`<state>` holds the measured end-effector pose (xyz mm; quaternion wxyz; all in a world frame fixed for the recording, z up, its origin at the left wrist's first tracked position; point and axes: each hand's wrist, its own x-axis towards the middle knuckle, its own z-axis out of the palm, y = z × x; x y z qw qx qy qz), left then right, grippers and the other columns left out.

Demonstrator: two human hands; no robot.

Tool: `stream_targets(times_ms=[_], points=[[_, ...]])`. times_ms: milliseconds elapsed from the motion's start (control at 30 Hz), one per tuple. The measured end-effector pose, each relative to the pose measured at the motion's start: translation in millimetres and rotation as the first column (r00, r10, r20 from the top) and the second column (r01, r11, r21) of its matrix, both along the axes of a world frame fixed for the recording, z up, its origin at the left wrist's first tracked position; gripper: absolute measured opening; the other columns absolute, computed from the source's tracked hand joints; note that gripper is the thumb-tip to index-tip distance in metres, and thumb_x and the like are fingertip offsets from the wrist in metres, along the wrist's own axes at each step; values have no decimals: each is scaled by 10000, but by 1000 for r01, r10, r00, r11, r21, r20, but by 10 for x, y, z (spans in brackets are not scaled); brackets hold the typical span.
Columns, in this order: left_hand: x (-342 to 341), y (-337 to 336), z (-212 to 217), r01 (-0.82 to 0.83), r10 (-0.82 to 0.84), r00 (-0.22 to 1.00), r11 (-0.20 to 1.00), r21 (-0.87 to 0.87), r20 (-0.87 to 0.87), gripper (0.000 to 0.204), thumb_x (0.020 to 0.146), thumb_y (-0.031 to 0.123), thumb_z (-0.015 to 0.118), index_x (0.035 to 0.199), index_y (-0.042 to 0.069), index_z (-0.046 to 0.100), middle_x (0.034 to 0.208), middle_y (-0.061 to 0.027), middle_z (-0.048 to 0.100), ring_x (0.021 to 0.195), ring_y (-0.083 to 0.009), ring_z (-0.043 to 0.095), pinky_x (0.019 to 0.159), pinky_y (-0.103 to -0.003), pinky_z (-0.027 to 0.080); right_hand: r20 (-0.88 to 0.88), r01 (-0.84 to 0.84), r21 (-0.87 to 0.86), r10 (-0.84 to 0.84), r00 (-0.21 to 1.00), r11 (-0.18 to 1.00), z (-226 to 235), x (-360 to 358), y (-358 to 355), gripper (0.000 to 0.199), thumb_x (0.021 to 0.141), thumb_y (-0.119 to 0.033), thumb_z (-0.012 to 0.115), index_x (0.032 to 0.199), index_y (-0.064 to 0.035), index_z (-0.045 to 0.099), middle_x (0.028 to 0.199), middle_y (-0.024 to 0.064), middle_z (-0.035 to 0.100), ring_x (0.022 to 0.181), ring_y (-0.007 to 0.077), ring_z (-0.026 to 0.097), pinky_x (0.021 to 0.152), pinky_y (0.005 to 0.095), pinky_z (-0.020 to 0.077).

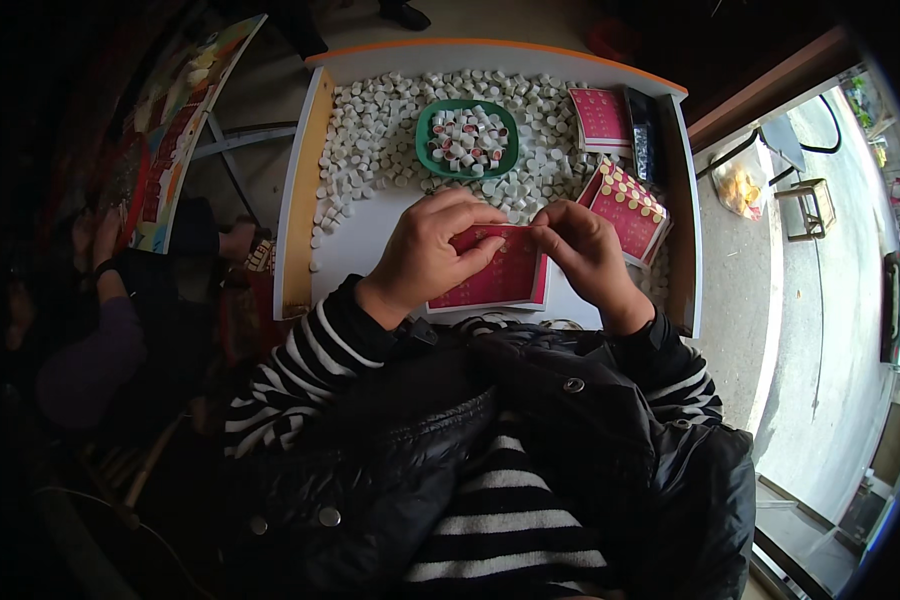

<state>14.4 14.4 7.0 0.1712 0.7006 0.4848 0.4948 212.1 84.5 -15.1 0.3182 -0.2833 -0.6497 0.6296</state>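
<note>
My left hand (pixel 432 250) is closed on a red printed sheet (pixel 482 252), its thumb lying over the face near the upper edge. At the sheet's upper right corner my right hand (pixel 588 252) is closed in a pinch; whether its fingertips grip the sheet itself or something small on it, I cannot make out. More red sheets with pale borders lie beneath, their white edge (pixel 500 306) showing close to my body. Beyond my hands, a green tray (pixel 424 150) holds a heap of small white caps (pixel 467 140), some with reddish insides.
Loose white caps (pixel 370 130) cover the far part of the walled table (pixel 370 235). At its right lie a red sheet with round cream stickers (pixel 625 205), another red stack (pixel 602 118) and a black container (pixel 646 140). Another person's arm (pixel 110 290) is at the left, near a colourful board (pixel 185 130).
</note>
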Motion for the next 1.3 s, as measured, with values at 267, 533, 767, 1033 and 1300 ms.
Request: stream_targets(times_ms=[267,533,767,1033,1300], points=[[-37,7,-57,100,-72,990,964,-247,119,115,754,-37,674,862,-3,657,775,-65,600,697,-145,592,627,-251,465,-13,-14,56,15,1000,998,10,-24,-5,50,855,-28,627,893,-17,596,822,1,586,753,64,539,678,213,449],[-1,9,-70,70,-39,989,973,-220,143,115,756,-33,678,865,2,665,761,-63,603,698,-139,593,639,-248,468,169,-41,388,-27,985,921,78,-98,7,46,845,-2,604,869,-26,574,842,5,575,740,73,528,668,221,434],[-44,-35,-104,77,-20,974,966,-247,226,139,759,-34,680,893,3,675,784,-50,610,734,-129,603,673,-229,473,110,-33,211,10,994,977,-15,-79,6,43,847,-1,598,870,-28,574,836,4,571,728,73,523,662,219,425],[-66,-61,-162,121,11,922,941,-316,386,114,773,-41,676,877,5,668,832,-31,606,758,-98,583,684,-220,464,117,-22,256,-9,993,966,-30,-60,-14,53,846,15,595,871,-25,571,845,6,559,768,68,514,691,203,407],[-160,-123,-128,36,56,950,958,-286,308,84,777,-44,672,838,9,651,814,-18,592,751,-79,560,680,-206,447,63,3,212,-17,998,977,-52,-36,0,63,848,23,601,876,-22,568,851,3,550,780,66,511,706,203,405]])
